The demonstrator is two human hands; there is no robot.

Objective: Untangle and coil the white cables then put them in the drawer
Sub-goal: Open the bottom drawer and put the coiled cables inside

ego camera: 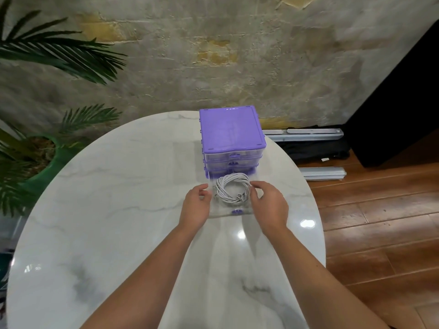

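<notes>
Hands [234, 207] beside coiled white cables [233, 189]

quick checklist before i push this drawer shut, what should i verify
1. White cables coiled into one ring: ok.
2. Coil lying inside the pulled-out clear plastic bottom drawer: ok.
3. Cable plugs clear of the drawer walls: cannot tell, some ends sit near the left wall.
4. Left hand and right hand at the drawer's sides: ok; grip itself cannot tell.
5. Purple drawer unit standing square on the round marble table: ok.
6. Upper drawers shut: ok.
</notes>
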